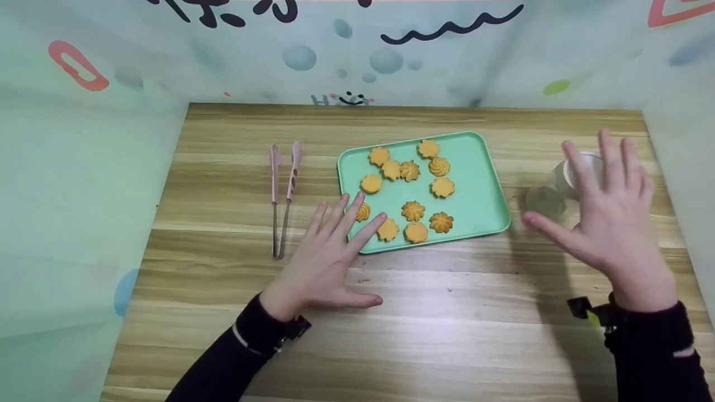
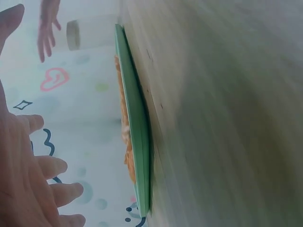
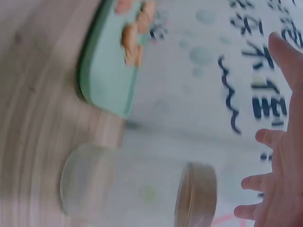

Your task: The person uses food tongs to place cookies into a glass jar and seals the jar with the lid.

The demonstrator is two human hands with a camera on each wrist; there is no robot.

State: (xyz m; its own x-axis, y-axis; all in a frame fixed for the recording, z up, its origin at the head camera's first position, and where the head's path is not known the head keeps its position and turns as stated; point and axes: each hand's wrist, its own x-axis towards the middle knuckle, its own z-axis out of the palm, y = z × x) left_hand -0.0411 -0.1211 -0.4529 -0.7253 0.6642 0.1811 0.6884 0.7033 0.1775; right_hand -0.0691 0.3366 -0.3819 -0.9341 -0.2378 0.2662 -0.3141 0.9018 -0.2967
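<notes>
My left hand (image 1: 324, 257) is spread with straight fingers above the near left corner of a green tray (image 1: 475, 206). It holds nothing. Several piped cookies (image 1: 413, 211) lie on the tray, some swirled side up and others flat side up; one is partly behind my fingertips. At the right, my right hand (image 1: 620, 223) is raised with its fingers spread apart, also holding nothing. Behind and beneath it stands a clear jar (image 1: 544, 202) with a white lid (image 1: 591, 162), partly hidden by the hand. The right wrist view shows the jar (image 3: 128, 184) upright, apart from the fingers.
A pair of tongs (image 1: 282, 201) with pink handles and metal arms lies left of the tray on the wooden table (image 1: 435, 324). Small dark crumbs (image 1: 449, 290) dot the tabletop. A printed cloth (image 1: 435, 72) encloses the back and sides.
</notes>
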